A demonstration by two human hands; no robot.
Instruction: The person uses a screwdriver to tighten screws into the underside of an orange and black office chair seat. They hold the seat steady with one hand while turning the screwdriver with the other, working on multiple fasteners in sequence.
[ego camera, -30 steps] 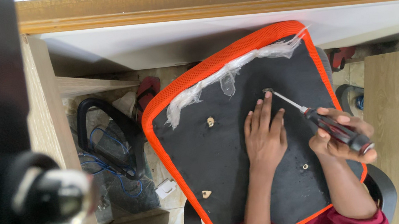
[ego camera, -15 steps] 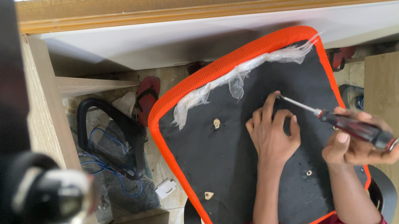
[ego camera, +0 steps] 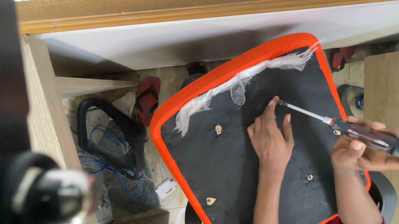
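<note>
Since the earlier frames you're drawing the screwdriver back and to the right: its tip was sitting at your left fingertips on the seat base, and now it's just beside the index finger with the handle out past the seat's right orange edge. Left hand is staying put, sliding only slightly up the panel.

Hand state:
- Left hand: open, palm down, fingers spread flat on the black underside, index fingertip pointing up at the screwdriver tip. Holding nothing.
- Right hand: loosely curled around the dark handle, thumb on top, fingers under. Not a tight fist.

Seat base is lying upside down across your lap, orange mesh rim up and left, torn clear plastic wrap clinging along the top edge.

Progress, judging from this view:
- 4 mount points are showing on the black panel: 1 left of your left hand, 1 lower left near the rim, 1 below your left hand, 1 under the screwdriver shaft.
- No bracket or mechanism plate is sitting on the panel, so nothing is fastened yet.
- Can't tell whether a screw is under your index fingertip.
- Black armrest loop is lying left of the seat, unattached.
</note>
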